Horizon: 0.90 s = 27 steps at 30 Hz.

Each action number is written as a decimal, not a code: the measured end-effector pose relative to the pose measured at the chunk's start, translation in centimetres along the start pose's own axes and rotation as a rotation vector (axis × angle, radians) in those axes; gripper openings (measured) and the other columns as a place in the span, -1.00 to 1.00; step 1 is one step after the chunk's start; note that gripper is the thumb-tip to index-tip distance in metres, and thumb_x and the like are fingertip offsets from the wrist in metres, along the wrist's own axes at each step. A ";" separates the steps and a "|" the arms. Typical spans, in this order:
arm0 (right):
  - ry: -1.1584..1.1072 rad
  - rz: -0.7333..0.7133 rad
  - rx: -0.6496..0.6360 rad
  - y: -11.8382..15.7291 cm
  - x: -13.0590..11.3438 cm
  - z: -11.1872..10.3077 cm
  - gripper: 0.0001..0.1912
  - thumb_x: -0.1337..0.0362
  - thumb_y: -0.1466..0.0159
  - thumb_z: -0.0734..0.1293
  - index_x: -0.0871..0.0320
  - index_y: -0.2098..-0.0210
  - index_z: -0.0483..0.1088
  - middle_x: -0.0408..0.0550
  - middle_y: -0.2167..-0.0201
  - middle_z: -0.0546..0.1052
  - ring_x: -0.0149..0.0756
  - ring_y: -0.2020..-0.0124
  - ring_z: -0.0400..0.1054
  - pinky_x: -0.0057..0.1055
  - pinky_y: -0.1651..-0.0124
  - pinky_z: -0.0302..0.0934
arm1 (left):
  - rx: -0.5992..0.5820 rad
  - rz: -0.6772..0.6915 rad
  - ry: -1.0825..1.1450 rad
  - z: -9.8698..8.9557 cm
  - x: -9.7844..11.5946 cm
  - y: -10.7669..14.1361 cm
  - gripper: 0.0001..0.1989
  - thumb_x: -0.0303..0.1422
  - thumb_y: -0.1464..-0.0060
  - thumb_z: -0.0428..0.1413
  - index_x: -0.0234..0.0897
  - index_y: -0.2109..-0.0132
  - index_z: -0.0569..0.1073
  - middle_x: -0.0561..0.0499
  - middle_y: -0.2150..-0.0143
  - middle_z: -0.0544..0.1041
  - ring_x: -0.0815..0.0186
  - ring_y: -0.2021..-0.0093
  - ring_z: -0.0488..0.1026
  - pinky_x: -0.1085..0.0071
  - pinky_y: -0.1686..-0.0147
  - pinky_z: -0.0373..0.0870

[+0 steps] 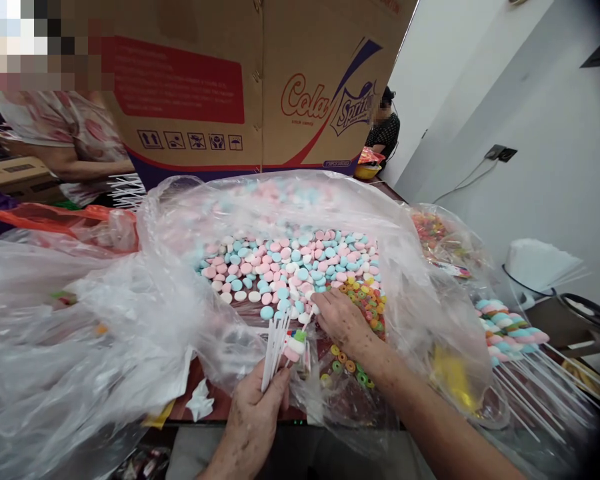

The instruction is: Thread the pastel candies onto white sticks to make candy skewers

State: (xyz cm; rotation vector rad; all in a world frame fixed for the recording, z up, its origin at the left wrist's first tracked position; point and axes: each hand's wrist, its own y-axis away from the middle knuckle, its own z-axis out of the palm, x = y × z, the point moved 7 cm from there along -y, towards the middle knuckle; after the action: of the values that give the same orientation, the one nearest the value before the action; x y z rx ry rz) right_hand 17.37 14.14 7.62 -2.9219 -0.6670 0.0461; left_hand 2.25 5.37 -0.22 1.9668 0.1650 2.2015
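My left hand (258, 407) is closed round a bunch of thin white sticks (276, 343) that point up and away from me. By its fingertips is a short stack of soft sweets (295, 347) in pink, white and green. My right hand (344, 320) reaches over the heap with its fingers pinched on a pale marshmallow at the tip of one white stick; its fingers partly hide the piece. Pink, blue and white round marshmallows (275, 257) lie loose in a large clear plastic bag (405, 267). Ring-shaped gummies (366, 297) in yellow, orange and green lie beside my right wrist.
A tall printed carton (200, 153) stands behind the bag. Finished marshmallow skewers (513, 330) lie on the right, near a bag of red gummies (429, 227). Crumpled plastic (105, 320) spreads across the left, with a scrap of tissue (200, 401). Two other people are beyond the carton.
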 end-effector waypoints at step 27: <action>-0.129 0.170 0.144 3.6 1.8 -0.7 -0.74 0.51 -0.19 0.16 0.17 0.24 0.42 0.02 0.28 0.50 -0.19 0.23 0.34 -0.35 0.17 0.18 | 0.022 0.022 -0.016 -0.4 -0.2 0.0 -0.69 -0.17 -0.08 0.13 -0.35 0.20 0.54 0.19 0.68 0.29 0.47 0.70 0.07 0.53 0.72 -0.07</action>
State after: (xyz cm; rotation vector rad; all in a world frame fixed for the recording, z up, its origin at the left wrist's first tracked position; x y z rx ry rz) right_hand 20.58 11.67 7.79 -2.8453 -0.4116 0.2913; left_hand 1.82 5.32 -0.46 2.0069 0.1673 2.2061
